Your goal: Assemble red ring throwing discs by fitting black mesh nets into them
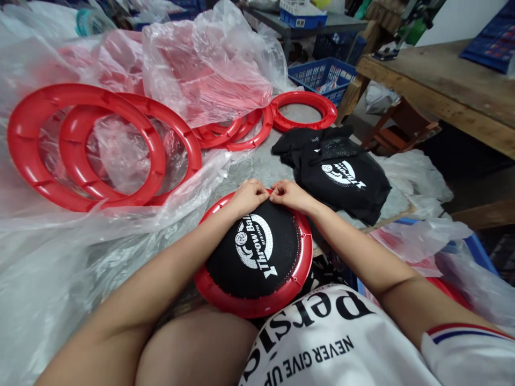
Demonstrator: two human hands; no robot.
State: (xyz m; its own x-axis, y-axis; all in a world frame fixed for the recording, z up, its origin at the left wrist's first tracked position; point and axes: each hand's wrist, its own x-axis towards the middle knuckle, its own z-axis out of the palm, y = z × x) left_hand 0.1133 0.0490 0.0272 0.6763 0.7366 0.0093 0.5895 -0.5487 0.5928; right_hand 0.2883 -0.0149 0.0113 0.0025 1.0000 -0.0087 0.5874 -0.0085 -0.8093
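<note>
Near side of the grey worktop (253, 166), toward the person's lap: a red ring (307, 252), glossy moulded plastic, broad-banded, with small raised bosses along its right side. Black mesh panel (257, 246) lies across the ring's opening, matt and finely perforated, white throw-ball print on it.

Left: two larger-looking red hoops (24, 139) of the same smooth plastic, tilted and overlapping, ribs showing inside the band, crumpled clear film around them. Farther back, more hoops lie partly under a wrinkled clear bag (225, 48), red showing through it. One separate hoop (304, 124) lies flat at the far side of the worktop. Just nearer and right of it, a soft, folded heap of black fabric (362, 198), top piece bearing the same white print.

Containers: far right of centre, an open blue lattice crate (341, 80) with pale packets inside, contents blurred. Near right, a blue bin (480, 252) holding clear film and something red.

Pose: both forearms reach forward and converge at the ring's far rim. Left hand (250, 195) bent over at the wrist, right hand (290, 194) mirroring it, fingertips almost meeting. Fingers of each drawn narrow, pinching the panel's far edge; whether the ring's lip is also caught, probably not clear enough to say.
</note>
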